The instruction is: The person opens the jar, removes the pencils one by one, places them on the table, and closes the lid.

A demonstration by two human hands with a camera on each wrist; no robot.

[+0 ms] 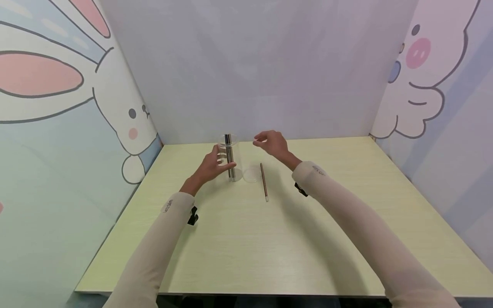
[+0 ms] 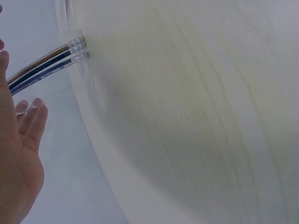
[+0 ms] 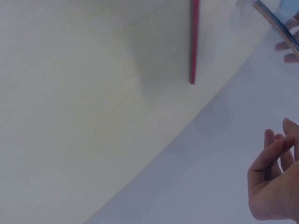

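Note:
A clear cylindrical container (image 1: 238,159) stands upright near the back of the table, holding several slim dark pencils (image 1: 230,159). My left hand (image 1: 211,166) grips its left side, the thumb across the front. In the left wrist view the pencils (image 2: 44,64) have clear tips at the container's bottom. My right hand (image 1: 272,144) hangs in the air right of the container, fingers loosely curled with nothing visible between them. Below it, a single reddish pencil (image 1: 263,182) lies on the table, its pale tip towards me. The right wrist view shows this red pencil (image 3: 194,44) apart from the hand.
A round clear disc (image 1: 252,175), seemingly a lid, lies flat between the container and the loose pencil. The pale wooden table (image 1: 246,248) meets a plain back wall (image 1: 262,72), with cartoon-printed walls at both sides.

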